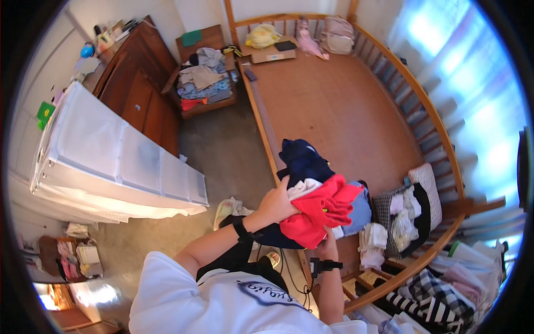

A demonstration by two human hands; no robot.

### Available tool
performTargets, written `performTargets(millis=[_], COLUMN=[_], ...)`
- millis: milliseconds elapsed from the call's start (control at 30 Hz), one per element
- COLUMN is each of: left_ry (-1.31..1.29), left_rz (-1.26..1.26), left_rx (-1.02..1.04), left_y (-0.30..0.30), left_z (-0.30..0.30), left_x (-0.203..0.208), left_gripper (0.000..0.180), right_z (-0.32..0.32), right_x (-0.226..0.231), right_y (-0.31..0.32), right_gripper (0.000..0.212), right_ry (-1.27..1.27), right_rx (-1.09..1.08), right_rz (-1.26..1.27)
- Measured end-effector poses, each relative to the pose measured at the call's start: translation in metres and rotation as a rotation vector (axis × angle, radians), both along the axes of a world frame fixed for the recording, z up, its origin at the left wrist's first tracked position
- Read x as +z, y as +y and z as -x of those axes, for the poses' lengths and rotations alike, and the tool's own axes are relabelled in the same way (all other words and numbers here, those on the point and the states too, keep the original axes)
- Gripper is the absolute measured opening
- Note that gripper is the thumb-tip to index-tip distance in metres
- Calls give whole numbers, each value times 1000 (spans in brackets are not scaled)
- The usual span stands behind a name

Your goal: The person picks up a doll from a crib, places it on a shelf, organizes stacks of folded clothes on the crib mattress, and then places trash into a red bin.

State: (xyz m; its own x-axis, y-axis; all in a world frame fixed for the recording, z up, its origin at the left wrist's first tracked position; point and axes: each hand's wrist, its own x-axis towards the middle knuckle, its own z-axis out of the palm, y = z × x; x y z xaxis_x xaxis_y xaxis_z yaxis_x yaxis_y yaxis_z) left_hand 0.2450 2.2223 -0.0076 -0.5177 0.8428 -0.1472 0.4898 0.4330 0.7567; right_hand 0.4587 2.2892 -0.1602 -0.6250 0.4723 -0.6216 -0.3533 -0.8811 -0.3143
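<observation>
My left hand (276, 205) is closed on the left side of a bundle of folded clothes. A red garment (320, 211) lies at the front of the bundle, with white cloth (303, 188) behind it and a dark navy garment (305, 158) at the far side. My right hand (327, 240) grips the lower right edge of the red garment; its fingers are partly hidden by the cloth. Just right of the bundle, blue denim cloth (357, 214) rests on the bed board. Each wrist wears a black strap.
A wooden bed frame (439, 131) with a bare brown board (339, 106) stretches ahead. White cloth bundles (372, 239) and a checked bag (392, 209) sit at its near right corner. A chair piled with clothes (204, 80) stands far left, near a brown cabinet (139, 83) and white drawers (119, 147).
</observation>
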Motion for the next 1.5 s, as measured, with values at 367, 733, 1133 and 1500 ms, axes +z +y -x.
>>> performTargets(millis=[367, 733, 1133, 1500], left_ry=[-317, -379, -457, -314], left_rz=[-91, -388, -483, 172], left_rx=[307, 632, 705, 683], left_y=[10, 38, 80, 194], left_z=[291, 694, 1058, 1084], left_x=[-107, -119, -173, -330], left_gripper=[100, 73, 80, 102], right_z=[282, 744, 1141, 1188], right_x=[-15, 32, -43, -186], right_y=[88, 171, 241, 279], right_gripper=[46, 62, 71, 79], right_ry=[-121, -78, 103, -359], right_rx=[509, 755, 778, 1081], right_rz=[-262, -490, -861, -976])
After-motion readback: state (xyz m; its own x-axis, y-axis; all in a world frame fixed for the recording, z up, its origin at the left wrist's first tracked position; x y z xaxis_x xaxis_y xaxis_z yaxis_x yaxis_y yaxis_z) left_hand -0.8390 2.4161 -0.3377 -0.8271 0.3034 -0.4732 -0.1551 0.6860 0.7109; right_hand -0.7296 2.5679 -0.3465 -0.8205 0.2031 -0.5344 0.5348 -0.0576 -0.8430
